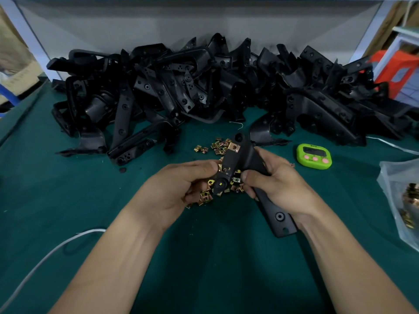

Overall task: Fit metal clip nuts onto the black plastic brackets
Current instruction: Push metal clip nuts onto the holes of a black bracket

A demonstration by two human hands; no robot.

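Observation:
A black plastic bracket (246, 155) is held above the green table, and my right hand (276, 184) grips its middle. One brass-coloured clip nut (234, 147) sits clipped on the bracket's upper arm. My left hand (181, 184) pinches a second clip nut (224, 169) against the bracket's lower arm, with more nuts cupped in its fingers. Several loose clip nuts (217, 145) lie scattered on the table behind and under my hands.
A big heap of black brackets (204, 87) fills the back of the green table (68, 200). A green timer (314, 156) stands to the right. A clear bag of nuts (403, 200) lies at the right edge. A white cable (45, 257) runs at the lower left.

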